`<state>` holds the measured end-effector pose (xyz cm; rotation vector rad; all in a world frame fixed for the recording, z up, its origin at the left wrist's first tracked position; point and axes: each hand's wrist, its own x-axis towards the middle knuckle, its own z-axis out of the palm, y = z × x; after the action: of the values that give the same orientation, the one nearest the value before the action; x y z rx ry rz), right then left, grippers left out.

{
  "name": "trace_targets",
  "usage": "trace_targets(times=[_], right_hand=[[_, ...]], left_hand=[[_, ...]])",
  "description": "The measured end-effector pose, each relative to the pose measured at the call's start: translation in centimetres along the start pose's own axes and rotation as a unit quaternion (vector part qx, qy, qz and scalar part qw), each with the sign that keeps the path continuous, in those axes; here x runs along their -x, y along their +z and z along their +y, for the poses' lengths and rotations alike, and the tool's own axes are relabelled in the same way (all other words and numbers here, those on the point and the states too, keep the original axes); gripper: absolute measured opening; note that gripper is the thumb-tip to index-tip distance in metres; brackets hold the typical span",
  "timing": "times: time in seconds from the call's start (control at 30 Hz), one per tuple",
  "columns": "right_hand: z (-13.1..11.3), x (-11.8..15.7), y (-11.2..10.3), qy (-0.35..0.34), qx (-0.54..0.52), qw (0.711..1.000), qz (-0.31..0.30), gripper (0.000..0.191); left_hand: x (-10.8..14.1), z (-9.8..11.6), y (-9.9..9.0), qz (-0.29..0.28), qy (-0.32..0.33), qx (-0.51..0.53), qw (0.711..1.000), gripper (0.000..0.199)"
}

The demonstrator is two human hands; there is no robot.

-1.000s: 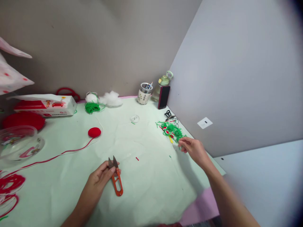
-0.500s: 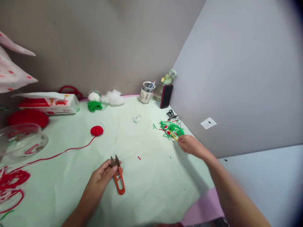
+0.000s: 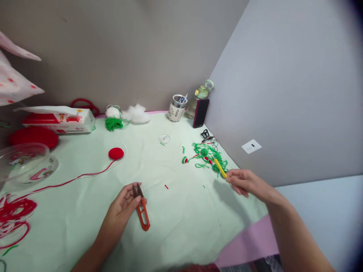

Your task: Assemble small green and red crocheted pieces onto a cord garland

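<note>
My left hand (image 3: pixel 124 204) holds a pair of orange-handled thread snips (image 3: pixel 144 214), blades pointing away from me. On the right, my right hand (image 3: pixel 243 181) pinches a slim yellow crochet hook (image 3: pixel 220 168), its far end over a loose heap of green yarn scraps (image 3: pixel 208 151). Small red-and-green crocheted pieces lie in the heap, and one red-and-green piece (image 3: pixel 185 160) rests apart at its left. Between the hands is a short red yarn snippet (image 3: pixel 166 186). A red crocheted oval (image 3: pixel 116 153) trails red yarn to the left.
Along the back stand a tissue box (image 3: pixel 59 122), green yarn (image 3: pixel 114 123), white stuffing (image 3: pixel 136 114), a pen can (image 3: pixel 176 108), a bottle (image 3: pixel 193 105) and a phone (image 3: pixel 201 113). Clear plastic tubs (image 3: pixel 34 170) and tangled red yarn (image 3: pixel 15 211) sit left. A wall borders the right side.
My right hand has drawn back right and towards me with the yellow crochet hook. A red-and-green piece now lies left of the heap, whose scraps have shifted. My left hand stays put.
</note>
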<state>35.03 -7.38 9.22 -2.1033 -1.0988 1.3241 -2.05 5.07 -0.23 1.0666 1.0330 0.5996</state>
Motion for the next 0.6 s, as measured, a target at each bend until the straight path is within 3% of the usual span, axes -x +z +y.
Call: trace_targets(times=[0.13,0.2,0.3,0.4,0.47,0.6], right_hand=[[-0.8,-0.1,6.0,-0.016,0.044,0.99,-0.13,0.009],[-0.8,-0.8,7.3,-0.024,0.123,0.985,-0.122,0.012],[-0.7,-1.9,5.7,0.005,0.247,0.969,-0.016,0.017],[-1.4,-2.0,3.7,0.008,0.244,0.969,0.028,0.02],[-2.4,-1.5,4.8,-0.028,0.187,0.981,-0.035,0.016],[-3.9,-1.5,10.6,-0.089,0.139,0.962,-0.218,0.012]], left_hand=[[0.2,-0.2,0.2,0.007,0.005,0.005,1.0,0.049],[0.2,-0.4,0.1,0.001,0.009,-0.001,1.0,0.048],[0.2,-0.9,-0.1,-0.005,0.013,-0.005,1.0,0.047],[0.0,-1.2,-0.2,-0.009,0.016,0.002,1.0,0.047],[-0.1,-1.2,-0.2,-0.009,0.02,0.004,1.0,0.047],[-0.1,-1.0,-0.1,0.001,0.025,0.004,1.0,0.048]])
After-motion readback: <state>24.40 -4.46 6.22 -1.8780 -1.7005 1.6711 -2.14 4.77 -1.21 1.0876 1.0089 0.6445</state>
